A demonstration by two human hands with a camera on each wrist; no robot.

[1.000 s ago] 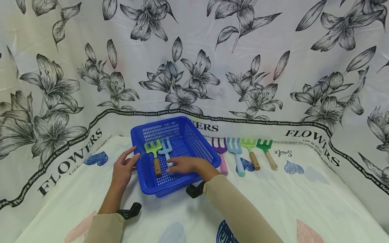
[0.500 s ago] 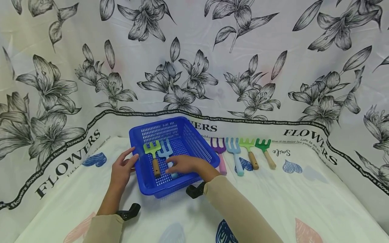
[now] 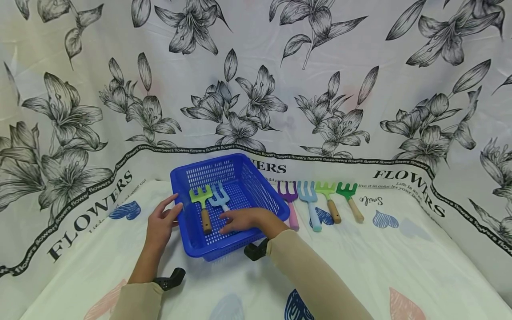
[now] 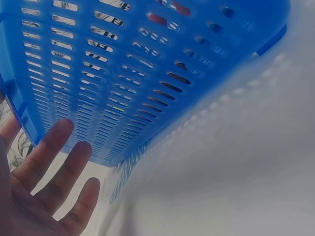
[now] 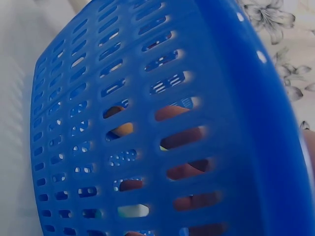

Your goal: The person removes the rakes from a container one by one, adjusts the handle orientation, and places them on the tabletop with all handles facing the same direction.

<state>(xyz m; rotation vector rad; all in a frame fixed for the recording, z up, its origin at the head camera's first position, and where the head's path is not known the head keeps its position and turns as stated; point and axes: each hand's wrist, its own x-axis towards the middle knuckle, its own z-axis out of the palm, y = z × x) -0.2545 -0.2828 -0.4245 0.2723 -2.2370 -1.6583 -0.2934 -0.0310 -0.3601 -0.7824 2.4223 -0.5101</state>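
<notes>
A blue plastic basket (image 3: 228, 245) with slotted walls stands on the cloth. Inside lie a lime-green garden hand fork (image 3: 202, 196) with a wooden handle and a light-blue hand fork (image 3: 219, 198). My right hand (image 3: 244, 218) reaches over the near rim and holds the light-blue fork by its handle, which it mostly hides. At the left rim, thumb and forefinger of my left hand (image 3: 159, 224) touch the edge. The left wrist view shows its other fingers (image 4: 69, 172) spread outside the wall. Through slots in the right wrist view, parts of the right fingers (image 5: 189, 171) show.
To the right of the basket, several hand forks lie in a row: a purple-and-pink one (image 3: 293, 209), a light-blue one (image 3: 312, 206), a lime-green one (image 3: 331, 202) and a dark-green one (image 3: 352, 202). A flower-printed cloth (image 3: 360, 275) covers table and backdrop.
The light-blue fork in the basket has turned slightly, and its handle is more covered by my right hand. The left hand and basket look unmoved apart from a slight view shift.
</notes>
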